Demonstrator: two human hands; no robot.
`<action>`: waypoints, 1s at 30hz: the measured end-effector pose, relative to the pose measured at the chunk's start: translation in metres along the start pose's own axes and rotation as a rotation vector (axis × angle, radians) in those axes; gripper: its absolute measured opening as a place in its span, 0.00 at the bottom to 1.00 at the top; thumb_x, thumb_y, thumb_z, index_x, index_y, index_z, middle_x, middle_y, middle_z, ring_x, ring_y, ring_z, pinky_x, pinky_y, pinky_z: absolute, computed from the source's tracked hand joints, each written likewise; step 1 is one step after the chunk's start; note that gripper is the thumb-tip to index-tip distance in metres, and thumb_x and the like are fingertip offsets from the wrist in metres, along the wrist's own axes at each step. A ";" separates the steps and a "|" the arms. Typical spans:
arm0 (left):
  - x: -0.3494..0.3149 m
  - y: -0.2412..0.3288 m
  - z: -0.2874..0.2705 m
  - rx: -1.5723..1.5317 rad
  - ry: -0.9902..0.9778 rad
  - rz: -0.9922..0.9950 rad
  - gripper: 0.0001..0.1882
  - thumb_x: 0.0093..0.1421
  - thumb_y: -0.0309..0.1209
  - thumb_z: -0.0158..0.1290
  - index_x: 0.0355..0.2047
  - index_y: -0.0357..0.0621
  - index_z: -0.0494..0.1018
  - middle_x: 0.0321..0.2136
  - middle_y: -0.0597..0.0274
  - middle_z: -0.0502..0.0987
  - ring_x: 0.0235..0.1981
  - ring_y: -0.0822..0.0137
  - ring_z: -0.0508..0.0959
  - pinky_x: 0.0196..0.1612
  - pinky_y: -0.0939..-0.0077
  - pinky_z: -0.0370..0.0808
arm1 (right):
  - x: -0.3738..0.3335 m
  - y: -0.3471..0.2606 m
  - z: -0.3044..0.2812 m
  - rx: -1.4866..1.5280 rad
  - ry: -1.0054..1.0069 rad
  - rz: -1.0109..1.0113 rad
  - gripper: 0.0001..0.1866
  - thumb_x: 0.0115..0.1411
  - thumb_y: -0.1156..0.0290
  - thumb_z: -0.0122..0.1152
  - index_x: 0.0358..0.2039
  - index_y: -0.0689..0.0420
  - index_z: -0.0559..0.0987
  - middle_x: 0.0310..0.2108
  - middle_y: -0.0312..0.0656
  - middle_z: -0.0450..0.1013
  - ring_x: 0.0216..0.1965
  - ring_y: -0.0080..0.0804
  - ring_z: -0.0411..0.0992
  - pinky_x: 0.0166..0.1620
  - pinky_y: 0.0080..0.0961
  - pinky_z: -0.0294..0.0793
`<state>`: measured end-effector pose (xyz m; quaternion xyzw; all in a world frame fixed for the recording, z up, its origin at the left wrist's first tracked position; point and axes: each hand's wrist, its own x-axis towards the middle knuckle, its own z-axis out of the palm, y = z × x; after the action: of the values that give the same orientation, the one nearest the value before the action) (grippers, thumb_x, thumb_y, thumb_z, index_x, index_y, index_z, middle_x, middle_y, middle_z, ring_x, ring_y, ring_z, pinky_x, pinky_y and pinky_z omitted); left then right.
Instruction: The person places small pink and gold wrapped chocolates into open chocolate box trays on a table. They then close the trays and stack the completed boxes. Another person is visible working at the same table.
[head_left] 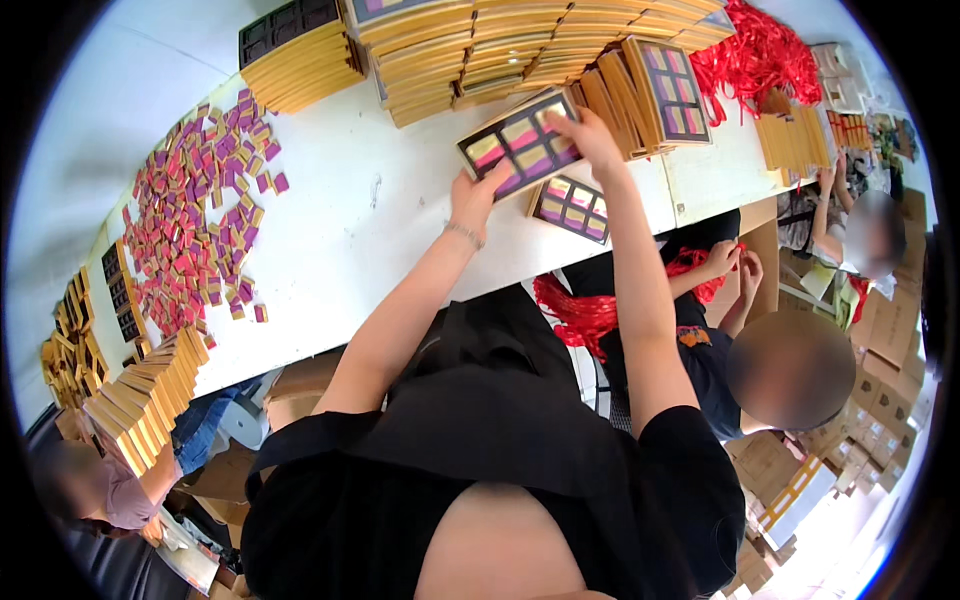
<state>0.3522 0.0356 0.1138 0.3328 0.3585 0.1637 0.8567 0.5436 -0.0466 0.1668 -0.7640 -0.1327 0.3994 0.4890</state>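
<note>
Over the white table I hold a flat rectangular box (518, 143) with a black insert, tilted up at its right end. Its compartments carry small gold, pink and purple squares. My left hand (477, 203) grips its lower left edge, the thumb lying over the front. At the right end is my right hand (592, 143), closed on the box, fingertips on its face near a square. Just below, a second filled box (572, 208) lies at the table's front edge, partly behind the held one. A similar box (679, 92) leans against a row of boxes right of my hand.
Tall stacks of gold-edged boxes (510, 50) line the table's back. Loose squares (195, 220) spread across the left, beside stacked boxes (150, 395). Red ribbon (755, 50) is heaped at back right. A co-worker (745, 330) handles red ribbon on my right; another person (95, 480) is at far left.
</note>
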 end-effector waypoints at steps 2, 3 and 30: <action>0.039 0.000 0.026 0.159 0.130 -0.031 0.23 0.52 0.34 0.63 0.46 0.36 0.72 0.41 0.57 0.78 0.40 0.69 0.77 0.45 0.73 0.72 | 0.035 -0.014 -0.030 -0.067 -0.131 0.166 0.34 0.56 0.45 0.60 0.51 0.63 0.73 0.43 0.44 0.75 0.44 0.33 0.73 0.50 0.28 0.68; 0.045 0.007 0.033 0.150 0.166 -0.020 0.27 0.52 0.35 0.63 0.49 0.36 0.69 0.43 0.56 0.77 0.41 0.66 0.77 0.43 0.71 0.73 | 0.031 -0.025 -0.024 -0.131 0.019 0.242 0.37 0.56 0.40 0.57 0.53 0.59 0.72 0.48 0.44 0.73 0.49 0.34 0.71 0.56 0.30 0.63; -0.007 -0.041 0.059 0.364 -0.495 -0.439 0.30 0.55 0.40 0.56 0.56 0.43 0.65 0.53 0.56 0.71 0.58 0.53 0.67 0.58 0.42 0.57 | -0.137 0.134 -0.094 0.793 0.140 0.202 0.39 0.63 0.38 0.43 0.59 0.61 0.64 0.55 0.43 0.69 0.55 0.34 0.68 0.57 0.33 0.66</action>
<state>0.3916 -0.0244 0.1195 0.4240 0.2268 -0.1756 0.8590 0.4995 -0.2530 0.1373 -0.5508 0.1407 0.4125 0.7118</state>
